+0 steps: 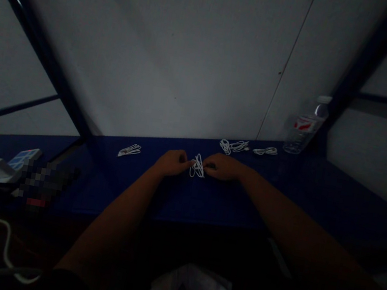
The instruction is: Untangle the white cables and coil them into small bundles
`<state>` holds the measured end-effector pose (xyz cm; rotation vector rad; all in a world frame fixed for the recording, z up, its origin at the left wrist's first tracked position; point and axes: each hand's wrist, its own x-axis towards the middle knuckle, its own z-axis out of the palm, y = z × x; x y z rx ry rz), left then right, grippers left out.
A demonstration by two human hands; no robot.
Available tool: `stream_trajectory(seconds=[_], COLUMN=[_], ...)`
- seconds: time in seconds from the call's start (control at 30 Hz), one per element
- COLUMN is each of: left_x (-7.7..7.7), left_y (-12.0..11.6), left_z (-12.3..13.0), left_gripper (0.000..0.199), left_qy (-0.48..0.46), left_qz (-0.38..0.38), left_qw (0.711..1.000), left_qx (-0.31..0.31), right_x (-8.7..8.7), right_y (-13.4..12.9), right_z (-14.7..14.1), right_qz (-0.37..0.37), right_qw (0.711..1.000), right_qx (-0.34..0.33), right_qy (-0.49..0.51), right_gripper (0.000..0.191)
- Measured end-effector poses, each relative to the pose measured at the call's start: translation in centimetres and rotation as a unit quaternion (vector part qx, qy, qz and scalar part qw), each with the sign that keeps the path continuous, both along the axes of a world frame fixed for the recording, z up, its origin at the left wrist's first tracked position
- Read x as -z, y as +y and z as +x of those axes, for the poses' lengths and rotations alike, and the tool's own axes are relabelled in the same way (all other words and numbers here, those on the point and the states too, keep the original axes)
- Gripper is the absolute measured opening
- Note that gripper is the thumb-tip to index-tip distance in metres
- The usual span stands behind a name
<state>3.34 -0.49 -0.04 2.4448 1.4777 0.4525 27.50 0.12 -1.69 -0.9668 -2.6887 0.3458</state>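
Note:
Between my two hands, a white cable (197, 167) lies gathered in loose loops on the blue shelf (183, 203). My left hand (174, 162) grips the cable's left side, thumb and fingers pinched together. At the right side of the loops, my right hand (222, 166) has its fingers curled in to the cable; its fingertips are dark and hard to make out. Another white cable bundle (129, 150) rests to the left of my hands. Behind my right hand lie a coiled white cable (233, 146) and a smaller folded one (265, 151).
A clear plastic bottle (306, 127) with a red and white label stands at the back right corner. Boxes (22, 160) sit at the left end, by a blue metal post (45, 49). A pale cord (8, 232) hangs at lower left. A grey wall (180, 52) rises behind the shelf.

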Motion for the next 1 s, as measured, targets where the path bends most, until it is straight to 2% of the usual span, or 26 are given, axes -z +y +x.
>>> stream_trajectory(seconds=[0.07,0.13,0.3,0.43,0.53,0.6,0.7,0.83,0.93,1.0], left_x=[-0.1,-0.1,-0.1,0.4,0.6,0.4,0.0,-0.3,-0.5,-0.8], left_y=[-0.4,-0.7,-1.1,-0.9,-0.5,-0.2,0.1,0.6,1.0,1.3], left_z=[0.2,0.4,1.0,1.1,0.7,0.4,0.0,-0.4,-1.2,-2.3], left_gripper=[0.038,0.037,0.034,0.03,0.031,0.036,0.036,0.032,0.031,0.033], left_qy=[0.033,0.054,0.06,0.068,0.081,0.093,0.106,0.091,0.099,0.127], left_qz=[-0.019,-0.007,0.075,0.048,0.042,0.037,0.008,-0.055,-0.066,-0.075], left_qw=[0.997,0.991,0.987,0.978,0.985,0.988,0.986,0.985,0.983,0.98], left_qx=[0.066,0.126,0.132,0.192,0.149,0.116,0.128,0.133,0.137,0.132], right_x=[-0.1,-0.2,-0.4,-0.5,-0.9,-1.4,-2.3,-3.2,-3.1,-2.9], right_y=[0.0,0.0,0.2,0.2,0.1,-0.1,-0.4,-0.4,-0.3,-0.3], right_z=[0.1,0.2,0.6,0.7,1.2,2.1,4.2,7.8,10.5,12.1], right_qz=[-0.001,0.0,-0.008,0.001,-0.015,-0.052,-0.122,-0.163,-0.2,-0.204], right_qw=[1.0,1.0,0.999,0.999,0.999,0.998,0.992,0.983,0.969,0.949], right_qx=[0.002,0.008,0.038,0.044,0.051,0.041,0.029,0.084,0.13,0.164], right_qy=[-0.002,0.003,0.018,0.013,-0.001,-0.012,-0.018,0.001,0.067,0.175], right_gripper=[0.022,0.022,0.021,0.023,0.024,0.025,0.024,0.023,0.022,0.023])
